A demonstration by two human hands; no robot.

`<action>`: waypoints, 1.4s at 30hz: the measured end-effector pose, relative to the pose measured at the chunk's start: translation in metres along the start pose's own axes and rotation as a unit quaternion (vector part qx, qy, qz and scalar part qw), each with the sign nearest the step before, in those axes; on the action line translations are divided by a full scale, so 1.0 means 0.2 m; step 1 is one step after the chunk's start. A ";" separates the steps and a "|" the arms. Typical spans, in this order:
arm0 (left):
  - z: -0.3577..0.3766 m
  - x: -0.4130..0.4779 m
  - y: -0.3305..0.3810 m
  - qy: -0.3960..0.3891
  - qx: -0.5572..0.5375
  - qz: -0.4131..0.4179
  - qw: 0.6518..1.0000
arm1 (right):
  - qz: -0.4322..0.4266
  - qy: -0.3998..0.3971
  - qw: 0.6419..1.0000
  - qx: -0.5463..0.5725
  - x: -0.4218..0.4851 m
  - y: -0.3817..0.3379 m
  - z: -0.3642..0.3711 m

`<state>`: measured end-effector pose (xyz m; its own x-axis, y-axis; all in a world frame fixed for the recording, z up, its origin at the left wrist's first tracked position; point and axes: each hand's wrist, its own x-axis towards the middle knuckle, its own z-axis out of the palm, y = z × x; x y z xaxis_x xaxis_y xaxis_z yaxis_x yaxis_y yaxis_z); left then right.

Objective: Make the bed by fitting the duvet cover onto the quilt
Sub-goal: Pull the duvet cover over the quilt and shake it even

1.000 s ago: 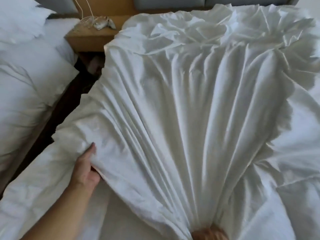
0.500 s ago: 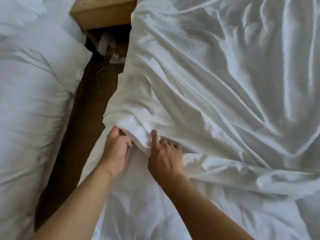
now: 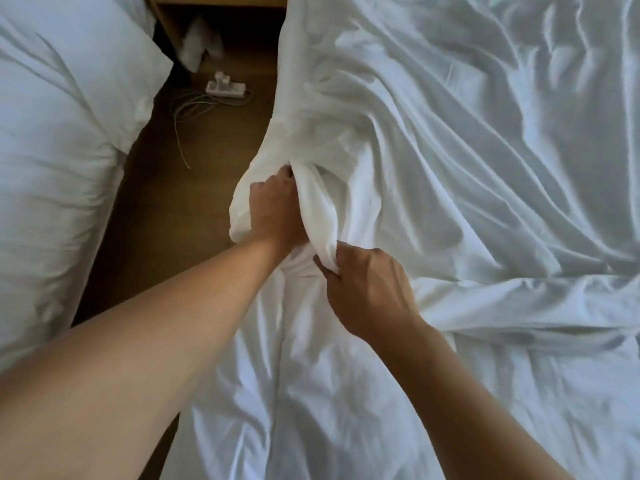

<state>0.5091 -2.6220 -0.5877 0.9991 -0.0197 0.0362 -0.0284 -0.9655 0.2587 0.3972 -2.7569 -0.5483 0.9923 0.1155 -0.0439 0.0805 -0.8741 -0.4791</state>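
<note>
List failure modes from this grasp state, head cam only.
1. The right hand only pinches a small fold of the duvet cover; a pull may slip it free.
2. The left hand is wrapped in bunched fabric at the bed edge, so whether it holds the quilt corner cannot be told; the corner may go unseated.
3. Fabric hangs toward the floor gap, where a power strip and loose cable lie; it could snag.
</note>
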 end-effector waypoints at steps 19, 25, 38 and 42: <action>0.20 0.02 -0.22 -0.190 -0.145 -0.278 0.931 | 0.240 -0.131 0.959 0.077 0.08 -0.25 0.46; 0.08 0.02 -0.18 -0.242 -0.245 -0.198 0.918 | 0.213 -0.109 0.958 0.155 0.19 -0.18 0.46; -0.03 -0.58 -0.15 -0.023 -0.180 -0.132 0.974 | 0.227 0.141 0.942 0.204 0.20 -0.12 0.06; 0.11 -0.60 -0.16 -0.083 -0.305 -0.255 0.914 | 0.219 0.011 0.944 0.248 0.20 -0.08 0.02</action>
<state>0.3899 -2.5939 -0.6210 0.8763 0.3057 -0.3725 0.4817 -0.5370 0.6925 0.4346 -2.7359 -0.5460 0.9225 -0.2194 -0.3176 -0.3859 -0.5077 -0.7703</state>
